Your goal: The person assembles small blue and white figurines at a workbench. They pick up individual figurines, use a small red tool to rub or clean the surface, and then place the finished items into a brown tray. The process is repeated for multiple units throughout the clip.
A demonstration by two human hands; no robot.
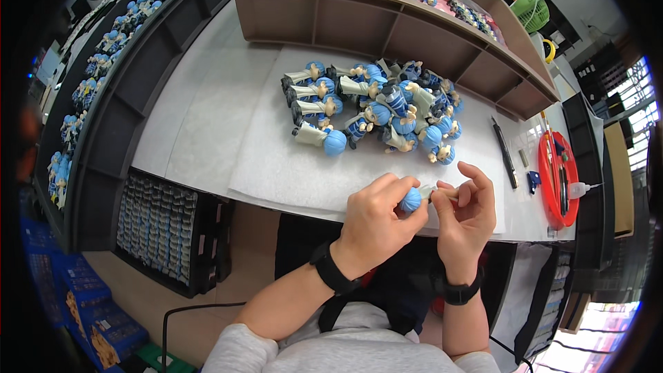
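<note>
Close to the table's front edge, my left hand (382, 215) is closed on a small figurine (411, 199) with a round blue head. The figurine's pale lower part points toward my right hand (468, 215). There the thumb and a finger pinch at the figurine's far end, while the other fingers are raised. Whether a small part or tool sits in that pinch is hidden. Beyond my hands lies a pile of similar blue-haired figurines (376, 113) in blue and white clothes, several lined up on its left side.
A brown bin (311, 10) with figurines stands at the back, a black bin (114, 121) with more at left. On the right are a black pen (505, 152), a blue clip (534, 182) and a red tray (572, 213) of tools. White paper (262, 159) covers the tabletop.
</note>
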